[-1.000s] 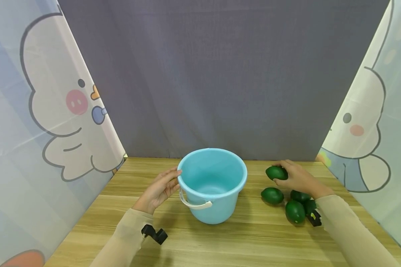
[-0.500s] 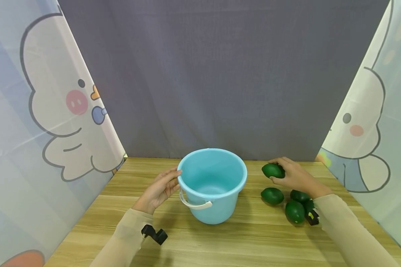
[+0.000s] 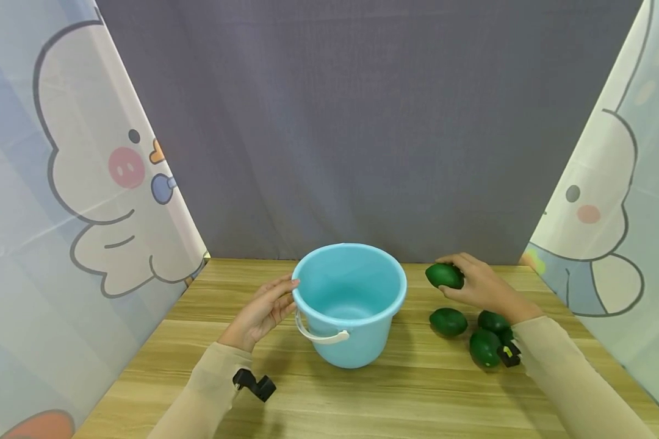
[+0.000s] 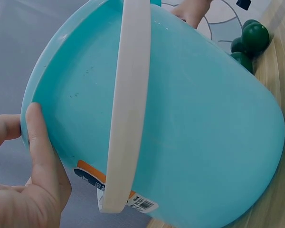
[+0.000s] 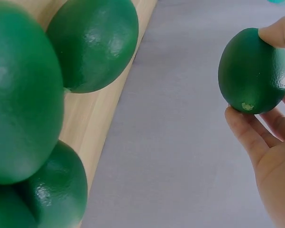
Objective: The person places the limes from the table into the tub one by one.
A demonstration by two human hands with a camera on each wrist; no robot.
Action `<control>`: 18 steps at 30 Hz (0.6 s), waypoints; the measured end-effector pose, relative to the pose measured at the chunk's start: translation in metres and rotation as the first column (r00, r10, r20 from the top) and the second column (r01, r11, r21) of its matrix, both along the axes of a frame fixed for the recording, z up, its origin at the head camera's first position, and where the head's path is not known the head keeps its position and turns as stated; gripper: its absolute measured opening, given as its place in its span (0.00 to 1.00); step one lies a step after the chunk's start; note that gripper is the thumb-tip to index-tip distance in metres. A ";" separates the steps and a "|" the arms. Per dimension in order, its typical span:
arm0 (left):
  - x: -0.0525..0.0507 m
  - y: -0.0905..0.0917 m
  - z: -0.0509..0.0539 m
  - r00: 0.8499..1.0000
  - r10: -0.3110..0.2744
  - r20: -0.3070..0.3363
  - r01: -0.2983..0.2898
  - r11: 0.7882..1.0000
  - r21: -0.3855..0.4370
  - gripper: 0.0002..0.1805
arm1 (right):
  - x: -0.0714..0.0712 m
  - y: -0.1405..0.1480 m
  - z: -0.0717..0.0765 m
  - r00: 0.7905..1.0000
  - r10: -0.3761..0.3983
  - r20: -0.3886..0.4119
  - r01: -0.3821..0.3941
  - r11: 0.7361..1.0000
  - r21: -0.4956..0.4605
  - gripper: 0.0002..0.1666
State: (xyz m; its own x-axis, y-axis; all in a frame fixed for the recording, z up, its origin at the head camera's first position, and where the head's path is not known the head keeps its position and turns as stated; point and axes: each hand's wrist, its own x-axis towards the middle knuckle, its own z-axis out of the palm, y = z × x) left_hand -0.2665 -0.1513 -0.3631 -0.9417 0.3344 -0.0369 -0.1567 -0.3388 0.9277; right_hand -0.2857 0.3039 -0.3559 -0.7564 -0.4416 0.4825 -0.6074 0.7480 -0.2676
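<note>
A light-blue bucket [image 3: 348,341] with a white handle [image 3: 321,335] stands upright on the table. At its left side, my left hand [image 3: 260,311] holds the rim, a finger over the edge and others outside; the left wrist view shows this hand [image 4: 38,166] at the rim too. My right hand [image 3: 480,285] grips a glossy dark green avocado [image 3: 443,276] between thumb and fingers, raised right of the bucket. In the right wrist view, the held avocado [image 5: 251,71] shows a pale stem spot. Several more avocados [image 3: 485,348] lie below that hand, partly hidden by the sleeve.
The wooden table [image 3: 362,402] ends at a grey curtain [image 3: 335,134] behind. Cartoon-printed cloths hang at both sides. One loose avocado [image 3: 448,322] lies between the bucket and the cluster. Each wrist wears a black camera mount.
My right hand has carried the avocado slightly left and up, nearer the bucket. My left hand and the bucket have stayed in place.
</note>
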 end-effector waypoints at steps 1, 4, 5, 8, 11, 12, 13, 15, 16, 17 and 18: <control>0.000 0.000 0.000 1.000 -0.002 -0.001 0.002 1.000 0.001 0.25 | 0.000 0.000 0.000 1.000 0.003 -0.005 -0.003 1.000 0.000 0.31; 0.000 0.000 0.000 1.000 -0.010 -0.009 0.010 1.000 -0.001 0.25 | 0.000 -0.002 0.001 0.999 0.014 -0.030 -0.014 1.000 -0.003 0.31; 0.000 0.000 0.000 1.000 -0.011 -0.012 0.011 1.000 -0.002 0.26 | 0.000 -0.003 0.001 0.999 0.018 -0.042 -0.018 1.000 -0.004 0.31; -0.001 0.000 -0.001 1.000 -0.012 -0.017 0.012 1.000 -0.002 0.26 | 0.000 -0.004 0.002 0.997 0.033 -0.074 -0.034 0.999 -0.011 0.31; -0.001 0.000 -0.001 1.000 -0.012 -0.015 0.012 1.000 0.003 0.25 | 0.000 -0.005 0.002 0.994 0.041 -0.098 -0.043 0.999 -0.013 0.31; -0.001 0.000 -0.001 1.000 -0.011 -0.014 0.011 1.000 0.006 0.24 | 0.000 -0.005 0.003 0.994 0.044 -0.102 -0.045 0.999 -0.015 0.32; -0.001 0.000 -0.001 1.000 -0.012 -0.015 0.013 1.000 0.008 0.24 | 0.000 -0.006 0.003 0.994 0.045 -0.104 -0.046 0.999 -0.014 0.32; -0.001 0.000 -0.001 1.000 -0.016 -0.018 0.016 1.000 0.007 0.24 | 0.000 -0.007 0.004 0.993 0.045 -0.105 -0.047 0.999 -0.014 0.32; -0.001 0.000 -0.001 1.000 -0.017 -0.019 0.017 1.000 0.007 0.25 | 0.000 -0.008 0.005 0.993 0.046 -0.105 -0.048 0.999 -0.017 0.32; -0.001 0.000 -0.001 1.000 -0.016 -0.020 0.016 1.000 0.006 0.25 | 0.000 -0.008 0.006 0.994 0.047 -0.103 -0.049 0.999 -0.019 0.32; -0.001 0.000 -0.001 1.000 -0.015 -0.022 0.015 1.000 0.002 0.25 | 0.000 -0.009 0.006 0.994 0.047 -0.099 -0.049 0.999 -0.022 0.32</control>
State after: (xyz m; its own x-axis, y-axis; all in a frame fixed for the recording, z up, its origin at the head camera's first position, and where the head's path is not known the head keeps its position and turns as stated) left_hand -0.2674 -0.1517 -0.3640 -0.9372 0.3484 -0.0155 -0.1413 -0.3388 0.9302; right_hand -0.2857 0.2947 -0.3496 -0.6826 -0.4638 0.5648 -0.6669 0.7113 -0.2220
